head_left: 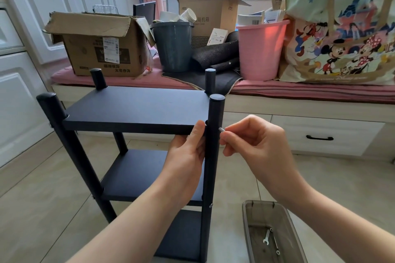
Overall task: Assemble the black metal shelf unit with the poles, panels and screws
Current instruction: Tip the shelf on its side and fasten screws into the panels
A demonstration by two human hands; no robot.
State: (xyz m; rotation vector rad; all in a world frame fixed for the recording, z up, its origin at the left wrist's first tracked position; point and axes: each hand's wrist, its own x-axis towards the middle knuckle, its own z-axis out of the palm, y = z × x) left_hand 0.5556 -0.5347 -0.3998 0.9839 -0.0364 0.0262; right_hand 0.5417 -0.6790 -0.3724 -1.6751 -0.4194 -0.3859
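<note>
While left hand [188, 151] steadies panel [136, 109], right hand [252, 141] pinches screw [221, 129]

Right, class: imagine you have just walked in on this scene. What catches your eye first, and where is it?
The black shelf unit stands in the centre on the floor. At its near right pole, the left hand grips the top panel while the right hand pinches a small silver screw against the pole. Behind, a pink bin stands on the cluttered window seat.

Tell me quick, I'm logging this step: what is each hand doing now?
Left hand: grips the top panel at the front right pole.
Right hand: pinches a screw at that pole.
</note>
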